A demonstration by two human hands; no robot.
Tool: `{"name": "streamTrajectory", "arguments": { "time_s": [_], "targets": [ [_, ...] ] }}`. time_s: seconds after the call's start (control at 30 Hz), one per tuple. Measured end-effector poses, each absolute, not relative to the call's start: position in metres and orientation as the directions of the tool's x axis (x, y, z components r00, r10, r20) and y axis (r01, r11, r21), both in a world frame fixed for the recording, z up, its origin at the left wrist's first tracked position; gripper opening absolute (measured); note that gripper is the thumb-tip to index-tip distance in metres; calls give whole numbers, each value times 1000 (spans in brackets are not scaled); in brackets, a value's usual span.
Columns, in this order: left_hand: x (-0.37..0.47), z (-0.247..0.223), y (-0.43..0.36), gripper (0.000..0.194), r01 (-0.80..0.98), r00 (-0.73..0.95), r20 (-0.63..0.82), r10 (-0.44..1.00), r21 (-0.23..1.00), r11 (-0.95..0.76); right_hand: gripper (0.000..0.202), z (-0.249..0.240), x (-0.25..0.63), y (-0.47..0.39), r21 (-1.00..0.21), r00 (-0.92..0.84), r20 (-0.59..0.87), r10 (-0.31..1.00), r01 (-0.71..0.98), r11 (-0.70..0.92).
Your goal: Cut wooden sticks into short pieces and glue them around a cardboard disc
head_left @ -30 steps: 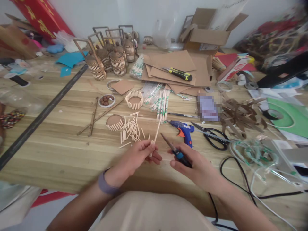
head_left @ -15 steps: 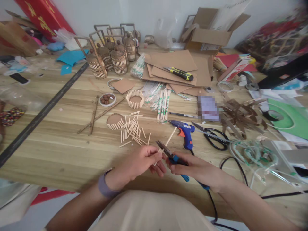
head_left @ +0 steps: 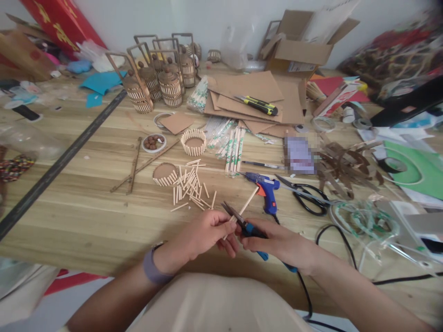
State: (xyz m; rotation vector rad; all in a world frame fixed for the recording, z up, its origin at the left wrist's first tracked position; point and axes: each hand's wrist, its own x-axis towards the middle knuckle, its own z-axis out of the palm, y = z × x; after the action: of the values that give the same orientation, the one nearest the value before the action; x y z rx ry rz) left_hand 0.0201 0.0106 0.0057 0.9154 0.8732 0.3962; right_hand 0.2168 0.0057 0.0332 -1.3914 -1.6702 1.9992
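Note:
My left hand (head_left: 216, 230) is closed, pinching a thin wooden stick (head_left: 249, 201) that slants up to the right. My right hand (head_left: 268, 235) is wrapped round blue-handled pliers (head_left: 254, 230), whose jaws lie across the stick just beyond my left fingertips. Whether the jaws have closed fully on the stick I cannot tell. Beyond my hands lies a loose pile of short cut sticks (head_left: 192, 184). A cardboard disc partly edged with short sticks (head_left: 165, 173) sits beside the pile, and a round cup walled with sticks (head_left: 194, 142) stands behind it.
A blue glue gun (head_left: 266, 186) and black-handled scissors (head_left: 311, 198) lie right of the pile. Wrapped chopsticks (head_left: 235, 150), cardboard sheets (head_left: 242, 94) with a cutter (head_left: 259, 105), and a bowl of brown beads (head_left: 154, 143) are farther back. Several lidded stick baskets (head_left: 171, 87) stand at the back left.
The stick has shifted slightly to the right and lower between my hands. The pliers' jaws have moved a little left, nearer my left fingertips.

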Motion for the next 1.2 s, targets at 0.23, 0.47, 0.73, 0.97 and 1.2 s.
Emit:
{"name": "streamTrajectory", "arguments": {
  "time_s": [0.23, 0.47, 0.73, 0.97, 1.2],
  "targets": [
    [20, 7, 9, 42, 99, 604, -476, 640, 841, 532, 5, 24, 216, 3, -829, -480, -470, 741, 528, -183],
    [21, 5, 9, 40, 123, 628, -456, 631, 859, 498, 19, 21, 215, -3, -851, -486, -416, 768, 507, -141],
    [22, 9, 9, 37, 205, 592, -467, 657, 876, 437, 24, 20, 220, 1, -890, -570, -404, 715, 424, -165],
    [22, 11, 9, 37, 232, 592, -488, 642, 866, 444, 13, 21, 219, 1, -869, -547, -452, 704, 449, -209],
    [22, 12, 8, 37, 276, 559, -453, 695, 892, 358, 6, 20, 214, 0, -838, -473, -446, 760, 518, -170]
  ]
}}
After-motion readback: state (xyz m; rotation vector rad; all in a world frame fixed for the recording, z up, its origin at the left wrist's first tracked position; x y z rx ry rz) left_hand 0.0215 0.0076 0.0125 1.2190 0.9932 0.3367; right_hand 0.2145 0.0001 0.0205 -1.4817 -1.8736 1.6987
